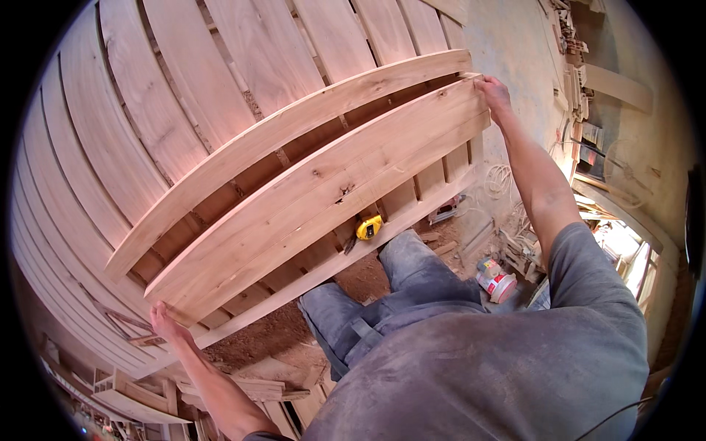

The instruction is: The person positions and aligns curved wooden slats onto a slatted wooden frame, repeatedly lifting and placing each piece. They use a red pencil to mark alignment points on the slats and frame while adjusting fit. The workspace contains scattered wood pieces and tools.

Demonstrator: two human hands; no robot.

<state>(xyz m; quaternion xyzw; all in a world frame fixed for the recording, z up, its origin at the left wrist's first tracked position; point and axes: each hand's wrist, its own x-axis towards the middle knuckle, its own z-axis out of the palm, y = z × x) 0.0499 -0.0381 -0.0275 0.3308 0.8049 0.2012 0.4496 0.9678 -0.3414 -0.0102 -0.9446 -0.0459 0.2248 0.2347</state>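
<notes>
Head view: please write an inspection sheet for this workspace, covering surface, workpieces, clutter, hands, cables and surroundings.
Surface: slatted wooden frame, gaps between slats.
Workpieces: knotted curved-edge board; curved strip beyond it, dark gap between.
Clutter: yellow tape measure at the frame's near rail; bucket and wood scraps beyond.
Hands: left hand and right hand hold the board's opposite ends.
Cables: pale coil right of frame, type unclear; thin dark cable lower right.
Surroundings: debris-strewn floor.
</notes>
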